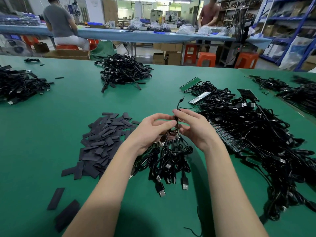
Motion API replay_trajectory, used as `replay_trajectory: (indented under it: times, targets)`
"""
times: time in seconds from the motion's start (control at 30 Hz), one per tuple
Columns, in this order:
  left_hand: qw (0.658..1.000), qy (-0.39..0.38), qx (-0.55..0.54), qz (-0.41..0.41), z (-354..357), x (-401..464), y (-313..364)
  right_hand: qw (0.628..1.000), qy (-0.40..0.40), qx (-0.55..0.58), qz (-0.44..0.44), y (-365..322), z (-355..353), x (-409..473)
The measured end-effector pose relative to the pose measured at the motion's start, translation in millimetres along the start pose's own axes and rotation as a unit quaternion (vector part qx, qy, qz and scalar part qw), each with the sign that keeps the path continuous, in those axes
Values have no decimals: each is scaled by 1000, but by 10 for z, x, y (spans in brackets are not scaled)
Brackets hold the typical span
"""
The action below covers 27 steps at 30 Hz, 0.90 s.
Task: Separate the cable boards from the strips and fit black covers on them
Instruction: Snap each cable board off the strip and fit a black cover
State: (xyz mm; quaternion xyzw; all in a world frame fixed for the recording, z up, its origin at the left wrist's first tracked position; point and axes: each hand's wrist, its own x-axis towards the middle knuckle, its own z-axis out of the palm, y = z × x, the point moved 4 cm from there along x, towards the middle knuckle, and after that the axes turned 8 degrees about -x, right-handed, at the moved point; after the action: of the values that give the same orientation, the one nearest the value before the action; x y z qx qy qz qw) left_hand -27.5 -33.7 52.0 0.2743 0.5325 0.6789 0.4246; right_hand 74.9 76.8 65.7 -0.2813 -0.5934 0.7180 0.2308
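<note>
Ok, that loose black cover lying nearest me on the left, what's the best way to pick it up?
The nearest black cover lies flat on the green mat, apart from the pile of covers. Probably come from above with the left hand and pinch across its narrow width near the middle. Being thin and flat, it may need one long edge tipped up first.

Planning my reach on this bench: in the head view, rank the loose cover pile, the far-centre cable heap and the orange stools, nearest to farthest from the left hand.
1. Loose cover pile, just left of the left hand.
2. Far-centre cable heap, further back on the table.
3. Orange stools, beyond the table's edge.
</note>
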Motion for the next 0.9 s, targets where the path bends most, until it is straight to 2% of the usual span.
replay_trajectory:
  times: [0.13,0.23,0.33,0.43,0.53,0.73,0.8,0.9]
  targets:
    - [995,68,38,58,-106,81,42,999,45,-14,-4,72,5,15]
    - [978,102,155,95,-193,233,133,994,72,-80,-2,150,-50,34]
    - [944,125,283,113,-255,516,274,989,85,-120,-7,182,-90,67]
    - [890,152,410,132,-285,855,453,986,79,-146,-8,212,-85,92]
    - [819,180,522,156,-363,1129,597,983,78,-164,-16,245,-101,117]
    - [668,125,709,190,-548,1513,702,979,77,-187,-28,284,-175,160]
    - [635,109,748,158,-630,1576,656,978,76,-191,-28,288,-183,166]
    - [611,84,781,100,-687,1611,537,977,75,-197,-29,296,-175,169]
